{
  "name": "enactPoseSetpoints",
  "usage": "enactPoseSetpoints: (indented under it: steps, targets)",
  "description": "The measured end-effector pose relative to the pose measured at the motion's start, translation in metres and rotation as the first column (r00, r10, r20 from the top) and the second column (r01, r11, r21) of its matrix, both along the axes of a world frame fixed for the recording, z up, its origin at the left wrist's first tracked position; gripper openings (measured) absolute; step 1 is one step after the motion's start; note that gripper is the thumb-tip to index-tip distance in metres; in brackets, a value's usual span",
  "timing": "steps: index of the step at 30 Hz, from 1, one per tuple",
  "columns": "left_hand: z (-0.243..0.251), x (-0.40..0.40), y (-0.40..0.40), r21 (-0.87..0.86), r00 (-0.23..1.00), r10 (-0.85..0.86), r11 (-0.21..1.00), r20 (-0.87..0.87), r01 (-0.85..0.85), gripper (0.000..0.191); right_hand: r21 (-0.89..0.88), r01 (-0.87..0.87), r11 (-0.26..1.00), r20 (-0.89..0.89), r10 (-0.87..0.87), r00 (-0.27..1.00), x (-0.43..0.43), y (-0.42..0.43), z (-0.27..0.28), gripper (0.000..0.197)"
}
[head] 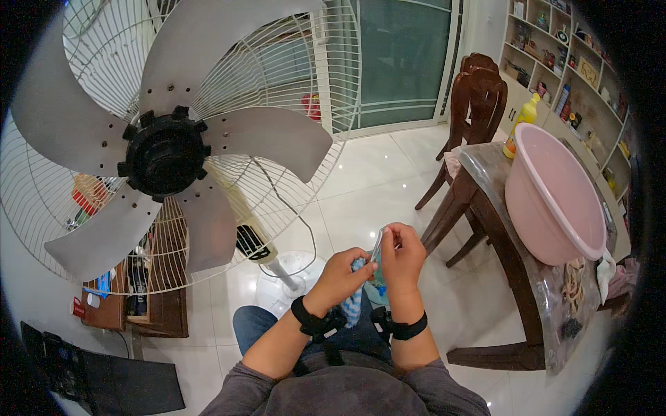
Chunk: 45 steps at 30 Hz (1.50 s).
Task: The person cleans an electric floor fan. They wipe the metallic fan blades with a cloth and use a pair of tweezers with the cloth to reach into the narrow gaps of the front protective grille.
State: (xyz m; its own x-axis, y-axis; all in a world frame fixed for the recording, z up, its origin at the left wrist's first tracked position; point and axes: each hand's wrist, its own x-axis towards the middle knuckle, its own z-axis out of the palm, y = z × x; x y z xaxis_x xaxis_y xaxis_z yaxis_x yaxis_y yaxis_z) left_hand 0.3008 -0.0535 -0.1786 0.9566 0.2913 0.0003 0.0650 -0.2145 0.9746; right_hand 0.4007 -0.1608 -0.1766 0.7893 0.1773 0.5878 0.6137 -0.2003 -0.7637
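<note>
A blue-and-white striped cloth (352, 308) hangs from my left hand (338, 278), bunched between its thumb and fingers. My right hand (405, 255) pinches the upper end of a thin, shiny strip (378, 245), too small to identify. Its lower end meets my left fingertips. Both hands are close together above my lap. Behind them, a pale teal object (379, 296) is mostly hidden. In front to the left stands a pedestal fan with its front guard off. Its grey blades (268, 136) and black hub (165, 151) are exposed before the white wire rear guard (333, 62).
The fan's round white base (270, 291) and cable (294, 208) lie ahead. At right, a plastic-covered table (554, 322) holds a pink basin (536, 208) and a yellow bottle (522, 125). Wooden chairs (471, 104) stand beyond it. A brown cabinet (169, 312) is at left.
</note>
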Motion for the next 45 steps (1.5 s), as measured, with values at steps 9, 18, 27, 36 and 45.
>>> enactPoseSetpoints:
  steps: [9,18,27,36,45]
  targets:
    - [-0.001,0.014,-0.003,0.027,0.999,-0.027,0.999,-0.024,0.028,0.027,0.028,-0.008,1.000,-0.105,0.011,0.994,0.015,-0.009,-0.009,0.015]
    - [-0.006,0.021,-0.008,0.083,0.997,-0.018,0.996,-0.075,0.025,0.030,0.253,-0.046,0.966,-0.336,0.132,0.933,0.035,-0.016,-0.026,0.019]
    - [-0.005,0.025,-0.010,-0.005,0.993,-0.058,0.998,-0.106,0.058,0.027,0.441,-0.262,0.858,-0.530,0.485,0.696,0.038,-0.027,-0.028,0.020]
    - [-0.008,0.031,-0.011,-0.038,0.977,-0.170,0.985,-0.129,0.166,0.028,0.419,-0.282,0.863,-0.575,0.493,0.653,0.046,-0.042,-0.034,0.019]
    - [-0.011,0.029,-0.013,-0.051,0.972,-0.193,0.981,-0.137,0.187,0.032,0.320,-0.225,0.921,-0.469,0.360,0.807,0.048,-0.042,-0.046,0.014]
